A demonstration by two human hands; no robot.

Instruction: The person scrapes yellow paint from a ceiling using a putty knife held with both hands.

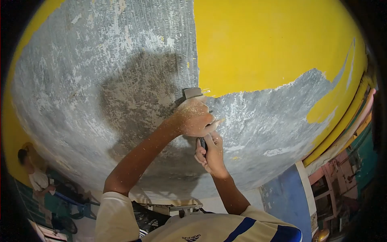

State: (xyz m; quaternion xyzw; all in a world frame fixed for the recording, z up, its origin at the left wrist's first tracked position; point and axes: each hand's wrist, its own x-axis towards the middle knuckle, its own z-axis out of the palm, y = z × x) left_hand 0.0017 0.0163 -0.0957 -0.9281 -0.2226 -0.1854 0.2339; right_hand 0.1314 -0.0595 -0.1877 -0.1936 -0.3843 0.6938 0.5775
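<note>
A scraper with a wide grey metal blade [192,92] lies against the wall where the yellow paint meets bare grey plaster. My left hand [195,117], dusted with paint specks, is closed around the tool just below the blade. Lower down, my right hand [211,152] wraps around its black handle [202,146]. Most of the shaft is hidden behind my left fingers. Small yellow flakes cling to the edge beside the blade. The yellow paint [274,40] covers the upper right, and the scraped grey plaster [133,80] spreads left and below.
Another person [39,177] is at the far left, near a bicycle [76,207]. A blue wall section [286,201] stands at lower right, with pinkish wooden furniture [334,181] beyond it. A yellow ledge or pipe [342,135] runs along the right edge.
</note>
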